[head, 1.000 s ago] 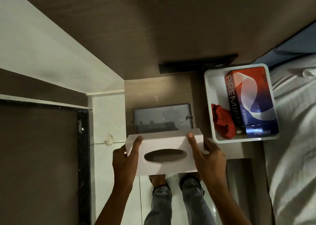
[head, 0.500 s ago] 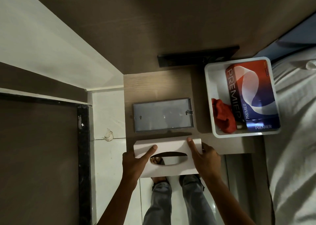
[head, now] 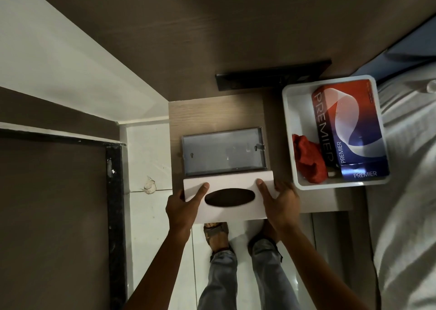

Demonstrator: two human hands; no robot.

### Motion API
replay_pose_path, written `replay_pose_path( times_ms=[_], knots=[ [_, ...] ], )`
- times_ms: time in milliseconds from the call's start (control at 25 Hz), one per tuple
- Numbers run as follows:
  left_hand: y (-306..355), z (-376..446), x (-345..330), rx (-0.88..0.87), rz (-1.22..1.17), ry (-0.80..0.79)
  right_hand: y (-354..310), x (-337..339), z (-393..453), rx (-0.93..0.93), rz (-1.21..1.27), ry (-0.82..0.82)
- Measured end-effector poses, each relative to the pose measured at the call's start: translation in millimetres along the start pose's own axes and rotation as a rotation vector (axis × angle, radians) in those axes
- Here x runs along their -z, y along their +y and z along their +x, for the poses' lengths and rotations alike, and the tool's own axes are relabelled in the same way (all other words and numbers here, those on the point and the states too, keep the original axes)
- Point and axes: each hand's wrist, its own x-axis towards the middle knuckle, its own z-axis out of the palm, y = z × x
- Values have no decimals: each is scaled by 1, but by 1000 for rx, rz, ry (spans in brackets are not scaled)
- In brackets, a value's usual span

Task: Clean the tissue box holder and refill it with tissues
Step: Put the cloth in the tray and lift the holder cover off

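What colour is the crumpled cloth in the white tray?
Red; the cloth shows clearly in the head view.

Two bare forearms enter from bottom edge of frame, no sleeves visible. Left hand (head: 182, 206) and right hand (head: 280, 203) bare: no rings, watch or gloves to be seen. Legs at lower centre in faded blue-grey jeans (head: 245, 274), hems dark and slightly frayed at ankles. Brown strapped sandal (head: 215, 233) on foot at centre; other foot mostly hidden behind right hand, footwear unclear.
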Motion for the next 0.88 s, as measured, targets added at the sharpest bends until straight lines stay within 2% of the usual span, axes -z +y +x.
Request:
replay_pose_path(
  times_ms=[280,640,760,880],
  knots=[
    [9,5,-7,-11,-68,41,-3,-8,17,57,-61,13],
    [11,1,-7,-71,1,21,0,-4,16,90,-60,20],
    [15,-6,-9,-161,32,64,4,3,9,111,-24,-26],
    [21,-17,-15,-312,199,160,8,17,1,193,31,-13]
  ],
)
